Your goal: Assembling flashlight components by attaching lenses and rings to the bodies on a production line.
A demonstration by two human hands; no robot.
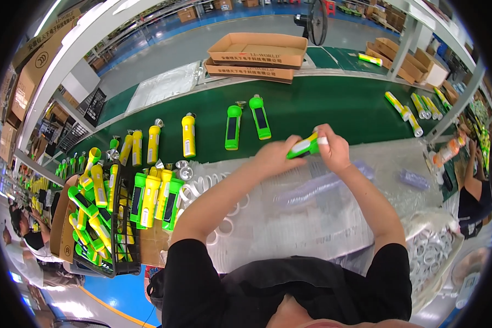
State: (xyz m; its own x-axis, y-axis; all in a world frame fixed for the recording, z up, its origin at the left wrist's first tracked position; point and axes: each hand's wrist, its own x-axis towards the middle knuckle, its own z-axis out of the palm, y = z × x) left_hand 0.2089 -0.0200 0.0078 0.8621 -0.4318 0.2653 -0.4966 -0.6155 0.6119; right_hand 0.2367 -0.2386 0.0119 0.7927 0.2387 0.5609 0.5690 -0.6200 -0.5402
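Over the near edge of the green belt, my hands hold a green flashlight (pixel 306 146) between them. My left hand (pixel 279 157), smeared by motion, is closed round one end of it. My right hand (pixel 334 150) grips the other end, where a white band and a bit of yellow show between the fingers. Beyond them, two green flashlights (pixel 261 117) with dark panels lie on the belt. Left of my left forearm are loose white rings (pixel 226 226) and several yellow and green flashlights (pixel 150 199). Clear plastic sheeting (pixel 306 229) covers the worktop beneath my arms.
A black basket (pixel 127 267) heaped with flashlights stands at the left. More yellow flashlights (pixel 188 136) lie along the green belt (pixel 333 104). Stacked cardboard trays (pixel 257 49) sit behind it. At the right are a sack of white rings (pixel 429 254) and a co-worker's arm (pixel 470 169).
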